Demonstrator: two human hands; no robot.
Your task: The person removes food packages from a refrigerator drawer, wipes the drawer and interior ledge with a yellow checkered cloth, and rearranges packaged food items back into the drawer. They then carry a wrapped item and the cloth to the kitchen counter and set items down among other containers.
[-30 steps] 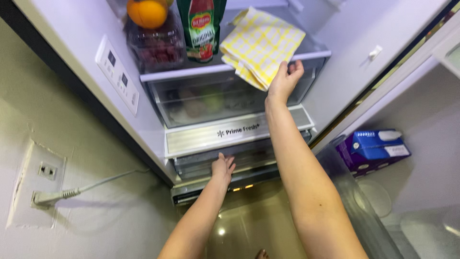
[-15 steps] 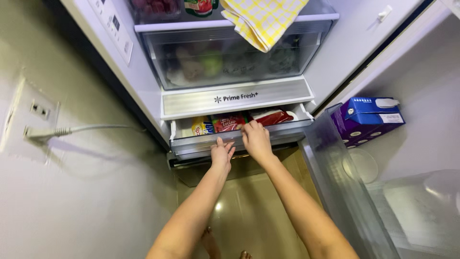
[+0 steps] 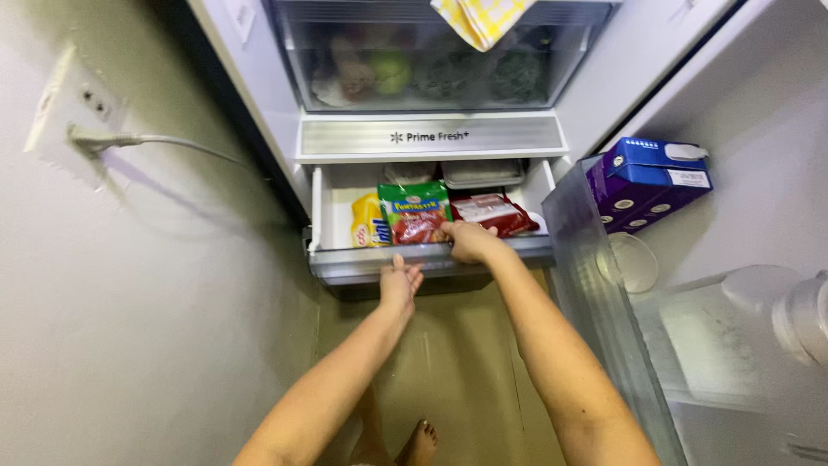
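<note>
Drawer: we see a shallow pull-out drawer point(image 3: 341, 203) at the bottom of the open fridge, drawn out toward us, its grey front rail facing the floor side.
Left hand: our left hand point(image 3: 400, 282) is under the front rail near its middle, palm up, fingers loosely spread and touching the rail's lower edge; it grips nothing.
Right hand: our right hand point(image 3: 470, 242) reaches over the front rail, just right of its middle, fingers curled down onto the near end of the red meat pack point(image 3: 493, 212); we cannot tell whether it has truly closed on the pack or only rests on it.
Hands together: the two are near each other, the rail between them.
Drawer contents: a yellow packet point(image 3: 366, 223) lies at the left front corner, a green-and-red packet point(image 3: 414, 210) just beside it in the middle, the red meat pack to the right; two clear lidded tubs point(image 3: 481, 173) sit along the back edge.
Above: a clear crisper bin point(image 3: 431, 73) holds greens and fruit, with a yellow checked cloth point(image 3: 479, 17) hanging over its top edge.
Door: a blue-and-purple carton point(image 3: 647, 183) lies in the door shelf at right.
Wall: a grey plug and cable point(image 3: 112, 138) run from a socket at left.
Floor: a bare foot point(image 3: 418, 442) shows on the tiles below.
</note>
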